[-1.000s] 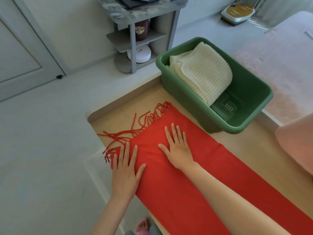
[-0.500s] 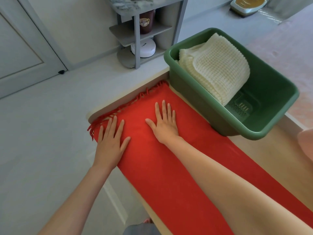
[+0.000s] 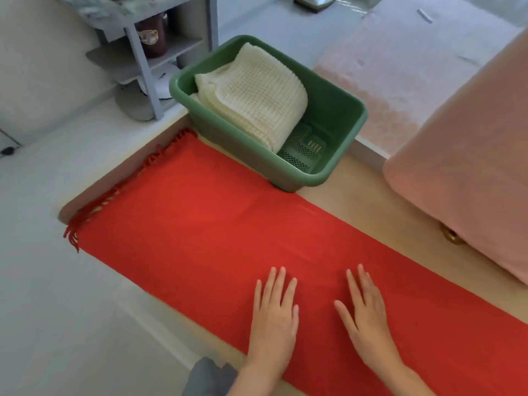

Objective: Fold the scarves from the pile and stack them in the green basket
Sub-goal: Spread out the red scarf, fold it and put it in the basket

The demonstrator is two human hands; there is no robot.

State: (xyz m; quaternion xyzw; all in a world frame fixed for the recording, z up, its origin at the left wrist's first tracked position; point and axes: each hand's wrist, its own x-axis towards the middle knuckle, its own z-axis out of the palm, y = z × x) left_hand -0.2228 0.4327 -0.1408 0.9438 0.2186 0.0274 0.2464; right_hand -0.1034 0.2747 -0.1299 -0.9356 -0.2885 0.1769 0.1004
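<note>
On the wooden table (image 3: pixel 357 178), left hand (image 3: pixel 274 318) and right hand (image 3: pixel 368 318) lie flat, fingers straight, gripping nothing, on the red scarf (image 3: pixel 200 224). Beyond the fingertips, its fringe (image 3: pixel 85 221) overhangs; a hasty fold could skew it.

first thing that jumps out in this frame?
The red scarf spread flat along the wooden surface, fringe at its far-left end, with the left hand and right hand flat on it near the bottom. Behind it, the green basket holds a folded cream scarf.
</note>
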